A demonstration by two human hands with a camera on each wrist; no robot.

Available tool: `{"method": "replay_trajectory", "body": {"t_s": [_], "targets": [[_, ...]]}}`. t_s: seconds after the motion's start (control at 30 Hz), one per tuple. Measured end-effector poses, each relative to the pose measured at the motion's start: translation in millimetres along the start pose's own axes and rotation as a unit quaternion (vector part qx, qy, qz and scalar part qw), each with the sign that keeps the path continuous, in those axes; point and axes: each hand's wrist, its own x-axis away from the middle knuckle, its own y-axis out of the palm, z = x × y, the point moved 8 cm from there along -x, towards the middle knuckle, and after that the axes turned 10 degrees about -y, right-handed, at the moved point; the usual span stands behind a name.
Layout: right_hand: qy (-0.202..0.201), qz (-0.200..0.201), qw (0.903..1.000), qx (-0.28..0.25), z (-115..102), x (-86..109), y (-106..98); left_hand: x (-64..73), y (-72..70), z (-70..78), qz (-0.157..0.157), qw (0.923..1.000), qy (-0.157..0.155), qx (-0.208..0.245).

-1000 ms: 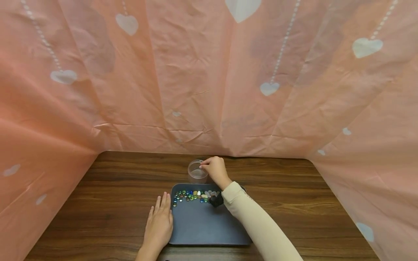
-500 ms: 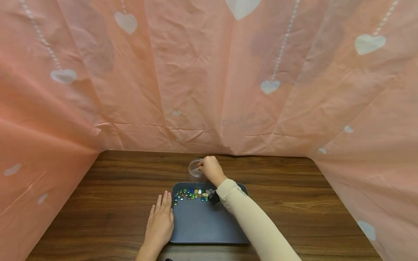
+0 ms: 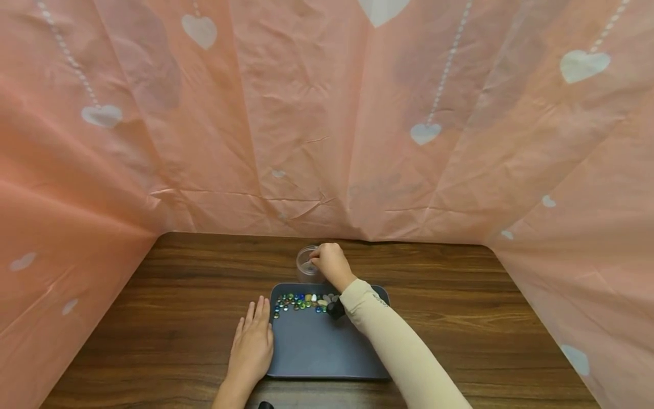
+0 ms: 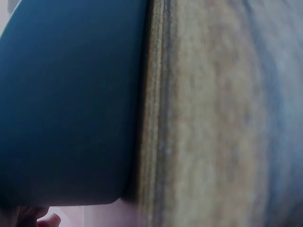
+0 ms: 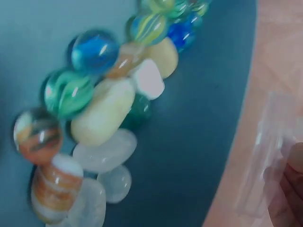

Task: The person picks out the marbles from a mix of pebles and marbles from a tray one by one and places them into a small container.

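My left hand [image 3: 250,343] lies with straight fingers along the left rim of a dark grey-blue tray [image 3: 327,349]; in the left wrist view the tray's wall [image 4: 71,104] fills the left side. Beyond the tray stands a clear plastic cup [image 3: 307,272]. At its mouth are the bent fingers of my right hand [image 3: 332,266], thumb and fingertips close together; I cannot tell what they pinch. Along the tray's far side lie glass marbles [image 3: 291,301] and smooth stones [image 3: 329,298]. The right wrist view shows a yellowish stone [image 5: 102,111] and a striped orange stone [image 5: 57,189] among them.
Under everything is a dark wood-grain table [image 3: 460,318]. Pink cloth [image 3: 327,142] with white hearts stands around its back and sides. A dark object [image 3: 336,310] sits at my right wrist over the tray, and a small black thing [image 3: 265,405] shows at the bottom edge.
My right hand has moved slightly left and down at the cup's mouth, its fingers more bent. The left hand stays by the tray. The whole view has shifted slightly.
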Motion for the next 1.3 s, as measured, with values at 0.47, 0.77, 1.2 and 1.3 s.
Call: {"method": "replay_trajectory", "body": {"t_s": [0.47,0.77,1.2,1.3], "targets": [[0.007,0.138,0.9689,-0.206,-25,44.8,1,-2.5,-1.2,-0.6,-0.002,1.0,-0.002,-0.001],[0.031,0.088,0.9663,-0.24,-32,58.7,30,-4.1,2.7,-1.6,-0.009,0.9999,-0.006,0.002],[-0.004,-0.005,0.9786,-0.206,-50,61.9,63,-4.0,2.6,-0.5,-0.013,0.9999,-0.004,0.005],[0.003,-0.022,0.9798,-0.199,-52,62.0,68,-3.7,2.7,-0.3,-0.013,0.9999,-0.002,0.004]]}}
